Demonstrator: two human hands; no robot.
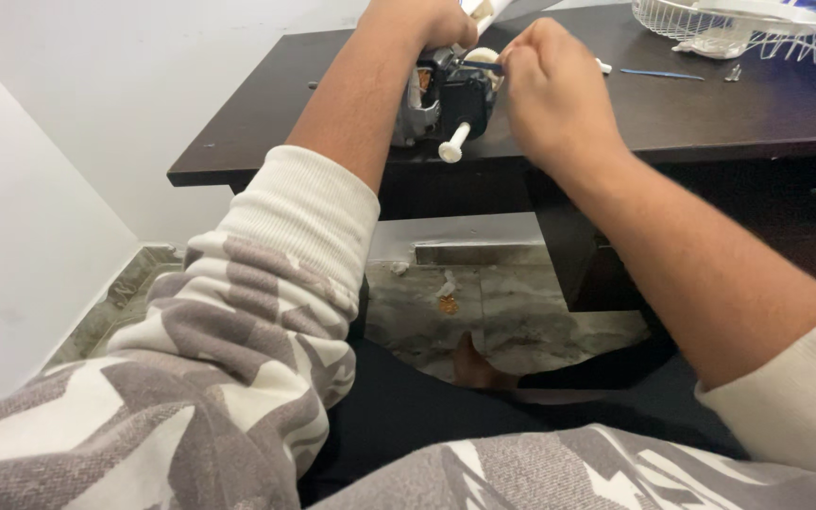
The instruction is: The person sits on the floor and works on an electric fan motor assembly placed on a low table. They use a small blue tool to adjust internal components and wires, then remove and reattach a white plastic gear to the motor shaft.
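The person sits at a dark counter (710,113) with a small fan motor (446,99) at its near edge, its white shaft (453,144) poking out toward them. The left hand (432,21) is curled over the top of the motor, fingers closed on the housing to steady it. The right hand (550,90) is pinched shut around the grip of a thin dark tool (482,65), perhaps a small screwdriver, whose tip points into the motor's upper side; what it meets there is hidden by the fingers. I'd judge this as the middle of working a fastener or a part on the motor body, and the move that follows seems to call for a firm brace from the left and a careful, straight twist from the right so the tip does not slip. Further back on the counter lie a white wire fan guard (757,33), a slim blue tool (661,74) and a little metal piece (732,72), all well apart from the motor. Below the counter is a mottled stone floor (521,312) with a few scraps on it, and a plain white wall (96,94) beside.
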